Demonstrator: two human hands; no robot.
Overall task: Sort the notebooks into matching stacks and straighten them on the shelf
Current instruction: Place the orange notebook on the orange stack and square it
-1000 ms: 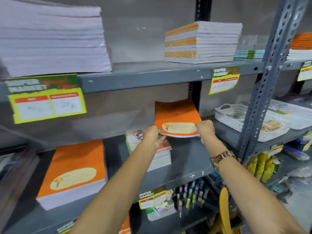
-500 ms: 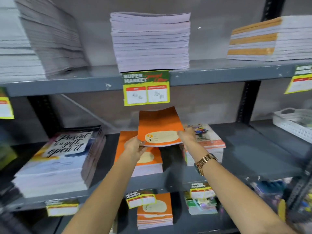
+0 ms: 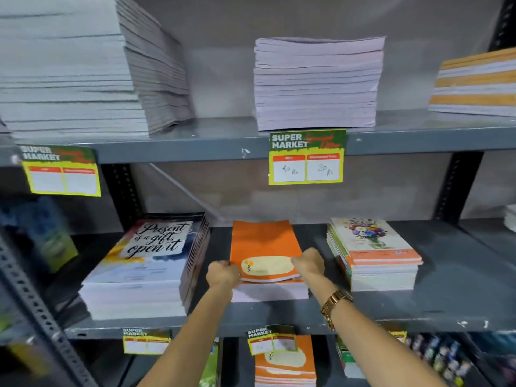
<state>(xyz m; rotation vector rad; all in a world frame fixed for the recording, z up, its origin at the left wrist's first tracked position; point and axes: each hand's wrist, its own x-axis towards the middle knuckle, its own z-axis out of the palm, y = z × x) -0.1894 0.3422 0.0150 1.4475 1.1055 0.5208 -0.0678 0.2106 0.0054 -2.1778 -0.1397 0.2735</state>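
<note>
Two hands: left hand (image 3: 223, 275) and right hand (image 3: 308, 262) both closed on the near corners of the orange notebook (image 3: 265, 248); fingertips hidden under its cover.
Notebook spot: middle shelf (image 3: 446, 311), lying on the orange stack (image 3: 269, 291), front edge lifted slightly; only the stack's pale page edges show.
Left stack: "Present is a gift" stack (image 3: 145, 263), just beside, apart.
Right stack: floral stack (image 3: 372, 255), near, apart; cover text too small to read.
Top shelf: lilac pile (image 3: 317, 83) centre; bigger pile (image 3: 83, 71) at left blurred, cut off; striped pile (image 3: 474, 85) cut by right edge.
Tags: price tag (image 3: 307, 157) reads 40 and 20 Rs; left tag (image 3: 61, 171) blurred.
Lower shelf: more orange notebooks (image 3: 284, 364), partly behind a tag, cut off below.
Watch: watch (image 3: 335, 301) on right wrist.
</note>
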